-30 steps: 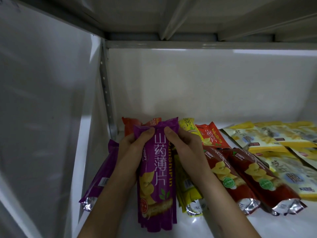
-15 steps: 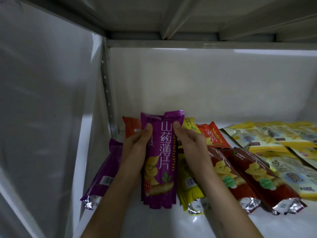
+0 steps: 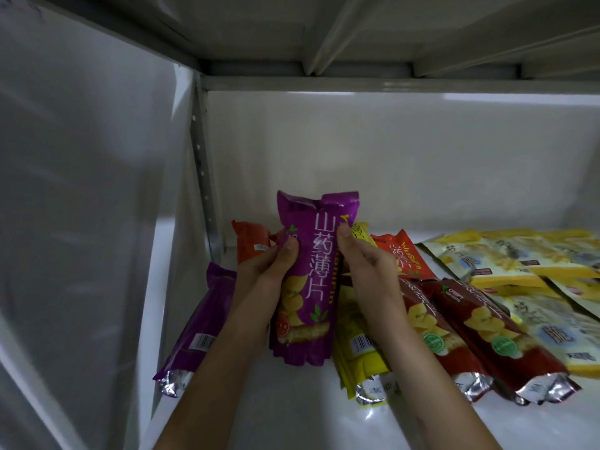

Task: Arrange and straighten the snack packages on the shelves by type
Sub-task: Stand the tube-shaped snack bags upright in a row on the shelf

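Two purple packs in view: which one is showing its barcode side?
The purple pack lying at the far left, by the shelf wall: its barcode label faces up. The purple pack held in both hands shows its printed front.

You are looking into a shop: a white metal shelf (image 3: 292, 417) is carrying rows of sealed, barcoded snack packages (image 3: 480, 332) grouped by colour.
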{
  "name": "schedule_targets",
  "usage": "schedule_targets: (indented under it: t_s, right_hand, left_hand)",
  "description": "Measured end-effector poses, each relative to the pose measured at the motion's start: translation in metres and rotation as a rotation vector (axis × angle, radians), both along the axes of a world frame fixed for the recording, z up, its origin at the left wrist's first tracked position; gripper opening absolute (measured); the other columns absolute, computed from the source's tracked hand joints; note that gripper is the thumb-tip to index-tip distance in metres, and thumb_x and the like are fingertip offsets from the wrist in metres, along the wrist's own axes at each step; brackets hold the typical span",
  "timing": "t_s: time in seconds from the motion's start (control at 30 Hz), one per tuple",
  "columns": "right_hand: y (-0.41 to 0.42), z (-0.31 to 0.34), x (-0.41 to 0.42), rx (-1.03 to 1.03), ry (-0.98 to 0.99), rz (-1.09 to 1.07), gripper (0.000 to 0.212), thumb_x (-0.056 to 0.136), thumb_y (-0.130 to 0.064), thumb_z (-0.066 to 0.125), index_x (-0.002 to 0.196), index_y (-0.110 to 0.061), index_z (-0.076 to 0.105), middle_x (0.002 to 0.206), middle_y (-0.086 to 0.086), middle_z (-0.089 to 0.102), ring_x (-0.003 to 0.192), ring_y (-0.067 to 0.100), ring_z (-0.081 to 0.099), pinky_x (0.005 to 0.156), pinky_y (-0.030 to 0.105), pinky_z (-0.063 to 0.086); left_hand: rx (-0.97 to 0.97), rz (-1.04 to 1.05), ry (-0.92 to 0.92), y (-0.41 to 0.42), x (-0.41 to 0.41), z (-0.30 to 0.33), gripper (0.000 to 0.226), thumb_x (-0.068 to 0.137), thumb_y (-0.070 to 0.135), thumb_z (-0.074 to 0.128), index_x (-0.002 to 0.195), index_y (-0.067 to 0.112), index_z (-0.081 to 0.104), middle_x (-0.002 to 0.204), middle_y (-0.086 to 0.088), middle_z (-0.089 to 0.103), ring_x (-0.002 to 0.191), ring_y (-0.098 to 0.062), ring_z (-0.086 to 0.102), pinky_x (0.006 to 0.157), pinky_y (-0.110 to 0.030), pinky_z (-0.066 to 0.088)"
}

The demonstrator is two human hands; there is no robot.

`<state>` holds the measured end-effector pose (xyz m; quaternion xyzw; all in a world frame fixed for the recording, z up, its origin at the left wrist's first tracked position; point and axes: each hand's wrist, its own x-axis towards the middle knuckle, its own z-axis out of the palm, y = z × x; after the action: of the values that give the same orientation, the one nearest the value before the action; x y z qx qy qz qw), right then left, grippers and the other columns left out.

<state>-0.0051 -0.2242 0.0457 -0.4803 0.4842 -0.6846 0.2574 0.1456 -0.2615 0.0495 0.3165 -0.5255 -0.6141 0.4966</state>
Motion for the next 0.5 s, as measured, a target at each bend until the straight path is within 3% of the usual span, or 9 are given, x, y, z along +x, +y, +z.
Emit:
schedule_targets:
  t_s: [0.07,0.13,0.23,0.33,0.43,0.5]
  right_hand:
    - [0.0001,-0.0017,0.0021,0.057,0.048,0.035,0.061,0.085,-0.065,0.061,0.102,-0.009,0.079,0.103,0.008,0.08,0.1,0.028,0.076,0.095,0.055,0.059]
    - [-0.0006,-0.0039,0.0054,0.047,0.099,0.008,0.063,0.084,-0.072,0.064,0.098,-0.012,0.08,0.1,0.004,0.081,0.097,0.027,0.077,0.092,0.059,0.059]
    - [-0.0047,-0.0072,0.0024,-0.039,0.09,-0.093,0.065,0.088,-0.07,0.064,0.082,-0.006,0.076,0.084,0.012,0.078,0.08,0.035,0.074,0.077,0.06,0.06]
    - [-0.0054,-0.0049,-0.0017,-0.098,0.02,-0.132,0.079,0.085,-0.075,0.064,0.073,0.003,0.064,0.081,0.034,0.064,0.069,0.047,0.061,0.065,0.059,0.052]
    - [-0.0018,0.001,0.0003,-0.074,-0.081,-0.09,0.09,0.085,-0.076,0.064,0.087,0.014,0.062,0.096,0.041,0.062,0.086,0.059,0.061,0.075,0.068,0.055]
    - [0.001,0.0025,0.0015,-0.009,-0.094,-0.03,0.07,0.091,-0.066,0.061,0.092,0.003,0.072,0.097,0.021,0.076,0.096,0.045,0.071,0.086,0.058,0.061]
  left_hand:
    - [-0.002,0.034,0.021,-0.0018,0.0013,0.0005,0.032,0.091,0.042,0.07,0.109,0.017,0.079,0.104,-0.01,0.081,0.097,-0.032,0.078,0.096,-0.052,0.06]
    - [-0.001,0.016,0.021,-0.0034,0.0004,0.0009,0.033,0.085,0.048,0.071,0.101,0.021,0.082,0.105,-0.01,0.081,0.098,-0.032,0.078,0.096,-0.052,0.059]
    - [0.014,-0.061,0.025,-0.0038,-0.0034,-0.0003,0.027,0.081,0.049,0.068,0.089,0.03,0.085,0.106,-0.008,0.081,0.098,-0.029,0.078,0.094,-0.046,0.059]
    - [0.016,-0.107,-0.007,-0.0045,-0.0041,-0.0024,0.032,0.08,0.045,0.07,0.099,0.022,0.082,0.106,-0.01,0.08,0.099,-0.03,0.078,0.096,-0.049,0.058]
    - [-0.033,-0.068,-0.031,-0.0057,-0.0042,-0.0051,0.038,0.082,0.04,0.074,0.109,0.015,0.078,0.104,-0.011,0.08,0.097,-0.031,0.078,0.096,-0.056,0.059]
    - [-0.062,-0.02,-0.026,-0.0059,-0.0048,-0.006,0.037,0.084,0.039,0.074,0.112,0.014,0.078,0.103,-0.011,0.081,0.096,-0.031,0.078,0.094,-0.054,0.06]
